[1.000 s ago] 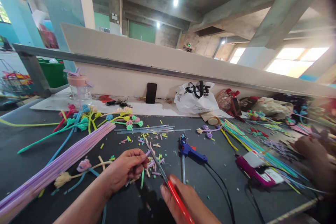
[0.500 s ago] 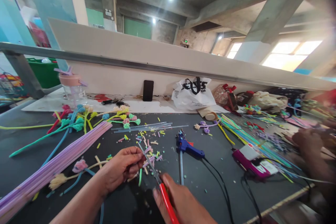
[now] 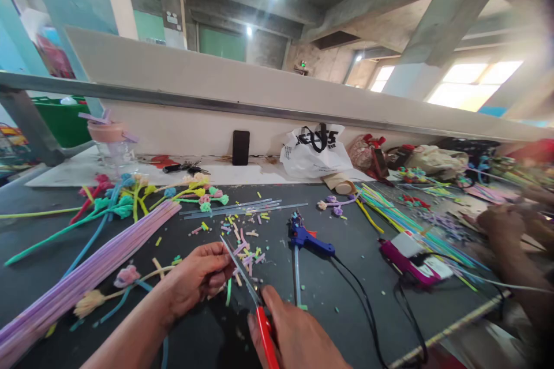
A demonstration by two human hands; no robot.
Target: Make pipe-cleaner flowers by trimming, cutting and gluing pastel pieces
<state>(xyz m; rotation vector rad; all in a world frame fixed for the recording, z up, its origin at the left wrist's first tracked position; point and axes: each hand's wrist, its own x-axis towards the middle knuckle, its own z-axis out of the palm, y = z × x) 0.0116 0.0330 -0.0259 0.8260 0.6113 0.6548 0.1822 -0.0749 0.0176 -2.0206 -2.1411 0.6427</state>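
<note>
My right hand (image 3: pixel 298 328) grips red-handled scissors (image 3: pixel 267 337), whose blades point up and left toward my other hand. My left hand (image 3: pixel 203 274) is closed in a pinch beside the blade tips; what its fingers hold, if anything, is hidden. Around and behind the blades lie many short cut pieces of coloured pipe cleaner (image 3: pixel 249 256). To the left stretches a bundle of pink and purple pipe cleaners (image 3: pixel 108 262). Near my left wrist rests a fuzzy flower with a cream head (image 3: pixel 90 303).
A blue glue gun (image 3: pixel 312 241) with a black cord lies right of centre. Clear glue sticks (image 3: pixel 234 209) lie farther back. A phone (image 3: pixel 240 147) and a white bag (image 3: pixel 315 155) stand by the partition. A co-worker's hand (image 3: pixel 502 228) is at the right, beyond a purple power strip (image 3: pixel 407 259).
The whole view has shifted slightly left. Both hands and the scissors keep nearly the same pose, the blade tips still beside my left fingers.
</note>
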